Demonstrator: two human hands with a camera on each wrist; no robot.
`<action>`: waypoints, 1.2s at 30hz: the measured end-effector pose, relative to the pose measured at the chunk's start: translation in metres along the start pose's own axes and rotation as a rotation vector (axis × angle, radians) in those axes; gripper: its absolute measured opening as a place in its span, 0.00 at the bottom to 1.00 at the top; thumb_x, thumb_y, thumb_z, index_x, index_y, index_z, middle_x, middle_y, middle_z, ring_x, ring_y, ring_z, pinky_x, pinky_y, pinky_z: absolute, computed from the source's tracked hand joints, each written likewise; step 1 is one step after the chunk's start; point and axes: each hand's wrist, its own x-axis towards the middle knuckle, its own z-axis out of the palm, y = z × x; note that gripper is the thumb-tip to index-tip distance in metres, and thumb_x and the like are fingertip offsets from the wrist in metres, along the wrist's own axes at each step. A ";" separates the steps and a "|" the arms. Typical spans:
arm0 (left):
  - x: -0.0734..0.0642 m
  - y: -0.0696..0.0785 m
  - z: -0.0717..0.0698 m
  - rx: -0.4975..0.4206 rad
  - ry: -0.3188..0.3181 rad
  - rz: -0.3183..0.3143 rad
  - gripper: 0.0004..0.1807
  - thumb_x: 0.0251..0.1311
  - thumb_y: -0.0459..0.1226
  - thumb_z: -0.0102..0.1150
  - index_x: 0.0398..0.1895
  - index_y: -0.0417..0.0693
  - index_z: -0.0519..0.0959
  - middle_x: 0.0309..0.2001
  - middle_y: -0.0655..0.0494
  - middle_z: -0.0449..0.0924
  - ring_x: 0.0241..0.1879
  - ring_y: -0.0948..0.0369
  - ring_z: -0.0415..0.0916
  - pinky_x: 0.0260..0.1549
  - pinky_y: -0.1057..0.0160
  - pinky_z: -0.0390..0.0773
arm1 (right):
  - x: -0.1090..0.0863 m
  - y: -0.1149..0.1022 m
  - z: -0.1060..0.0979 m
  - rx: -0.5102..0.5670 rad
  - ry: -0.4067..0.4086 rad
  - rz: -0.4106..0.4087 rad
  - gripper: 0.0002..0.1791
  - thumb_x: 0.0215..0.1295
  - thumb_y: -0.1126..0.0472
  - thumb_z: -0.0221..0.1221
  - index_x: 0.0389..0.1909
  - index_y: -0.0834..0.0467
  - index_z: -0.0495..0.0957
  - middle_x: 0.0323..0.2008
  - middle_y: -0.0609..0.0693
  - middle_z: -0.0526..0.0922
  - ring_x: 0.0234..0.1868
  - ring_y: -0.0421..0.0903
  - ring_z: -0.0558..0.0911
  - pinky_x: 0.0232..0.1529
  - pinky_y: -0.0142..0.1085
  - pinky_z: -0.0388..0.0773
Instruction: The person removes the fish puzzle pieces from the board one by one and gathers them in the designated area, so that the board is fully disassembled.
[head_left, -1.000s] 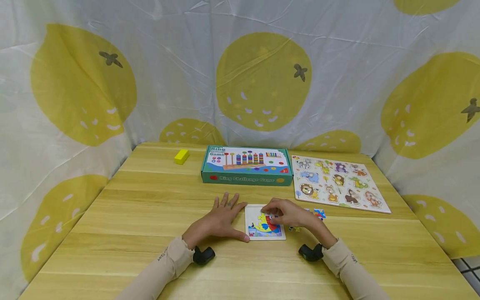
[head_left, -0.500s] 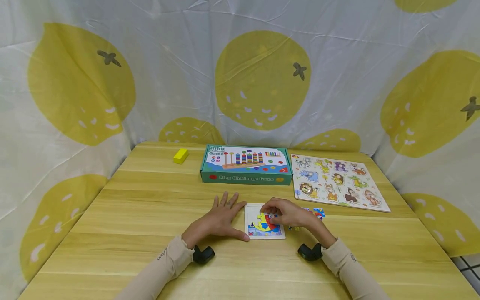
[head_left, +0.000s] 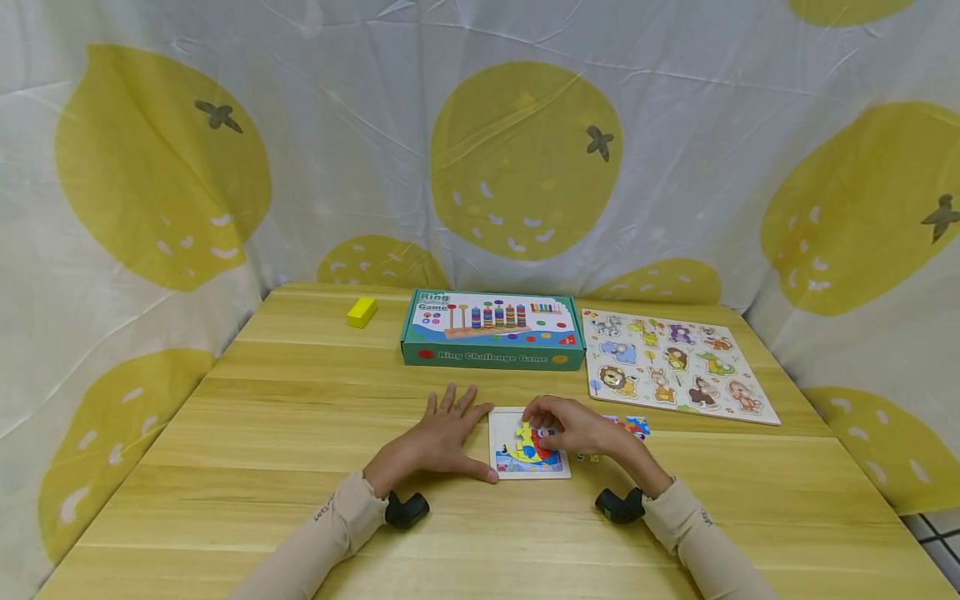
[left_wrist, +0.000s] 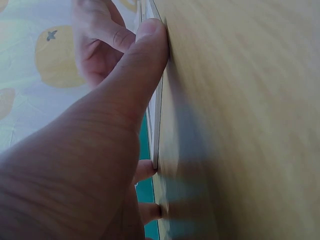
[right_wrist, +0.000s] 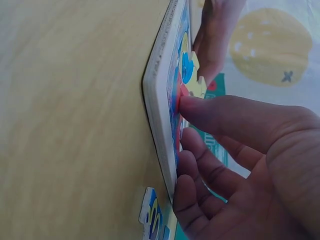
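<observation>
A small square jigsaw board (head_left: pixel 566 476) with a pale rim lies on the table, showing a yellow, red and blue fish picture. My left hand (head_left: pixel 441 440) is spread at its left side, thumb at the near left corner and index finger by the far left one. Over the board's right half, my right hand (head_left: pixel 576 427) pinches a red and yellow jigsaw piece (right_wrist: pixel 199 86) between thumb and fingers. In the right wrist view this piece stands tilted up from the board, the thumb on its red part. Part of the picture is hidden under the right fingers.
Loose jigsaw pieces (head_left: pixel 638 427) lie right of the board, partly behind the right wrist. Behind stand a green Ring Challenge Game box (head_left: pixel 492 357) and a yellow block (head_left: pixel 362 312). An animal puzzle board (head_left: pixel 681 367) lies at the back right. A lemon-print curtain (head_left: pixel 360 167) surrounds the table.
My right fingers have shifted slightly over the board, with the pinched piece. The left hand stays in place.
</observation>
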 end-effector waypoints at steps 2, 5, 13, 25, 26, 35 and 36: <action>0.000 0.000 0.000 0.001 0.000 -0.001 0.58 0.41 0.72 0.60 0.75 0.59 0.53 0.77 0.46 0.39 0.74 0.39 0.28 0.67 0.35 0.30 | 0.001 0.000 0.000 0.011 -0.001 -0.002 0.15 0.60 0.70 0.62 0.48 0.58 0.74 0.38 0.47 0.76 0.39 0.46 0.74 0.39 0.32 0.74; 0.000 0.000 0.000 0.000 -0.001 0.001 0.59 0.41 0.72 0.60 0.75 0.58 0.53 0.77 0.45 0.39 0.73 0.39 0.28 0.67 0.35 0.30 | 0.001 -0.001 0.000 0.030 -0.002 0.003 0.15 0.60 0.70 0.62 0.48 0.59 0.73 0.37 0.47 0.76 0.38 0.46 0.74 0.38 0.31 0.73; 0.000 -0.001 0.000 -0.003 -0.003 0.010 0.60 0.41 0.73 0.59 0.76 0.58 0.52 0.77 0.45 0.38 0.73 0.39 0.27 0.66 0.34 0.30 | 0.001 -0.003 0.000 0.023 0.040 -0.002 0.11 0.62 0.67 0.61 0.46 0.58 0.75 0.36 0.48 0.78 0.35 0.43 0.74 0.36 0.32 0.73; 0.000 0.000 -0.001 0.005 -0.005 0.003 0.59 0.41 0.72 0.59 0.75 0.57 0.53 0.77 0.45 0.39 0.73 0.39 0.28 0.66 0.34 0.30 | 0.001 -0.007 0.002 0.094 0.033 0.000 0.13 0.63 0.67 0.61 0.48 0.59 0.73 0.34 0.51 0.79 0.32 0.43 0.75 0.33 0.31 0.74; 0.000 0.000 -0.001 0.005 -0.003 0.003 0.59 0.41 0.72 0.59 0.75 0.57 0.53 0.77 0.45 0.39 0.73 0.39 0.28 0.66 0.34 0.31 | 0.002 -0.007 0.002 0.090 0.036 0.000 0.13 0.63 0.67 0.61 0.48 0.59 0.73 0.34 0.51 0.78 0.32 0.43 0.74 0.33 0.31 0.73; 0.000 0.000 0.000 0.014 -0.003 0.000 0.59 0.41 0.73 0.59 0.75 0.58 0.53 0.77 0.46 0.39 0.74 0.39 0.28 0.67 0.34 0.31 | 0.001 -0.005 0.002 0.094 0.038 0.014 0.11 0.67 0.65 0.57 0.49 0.57 0.73 0.31 0.46 0.82 0.29 0.41 0.79 0.34 0.32 0.76; 0.000 0.000 0.000 0.015 -0.004 0.002 0.59 0.41 0.73 0.59 0.75 0.58 0.53 0.77 0.46 0.39 0.73 0.39 0.28 0.67 0.34 0.31 | 0.001 -0.004 0.002 0.097 0.038 0.015 0.11 0.68 0.65 0.57 0.49 0.57 0.73 0.31 0.46 0.83 0.29 0.42 0.79 0.34 0.32 0.76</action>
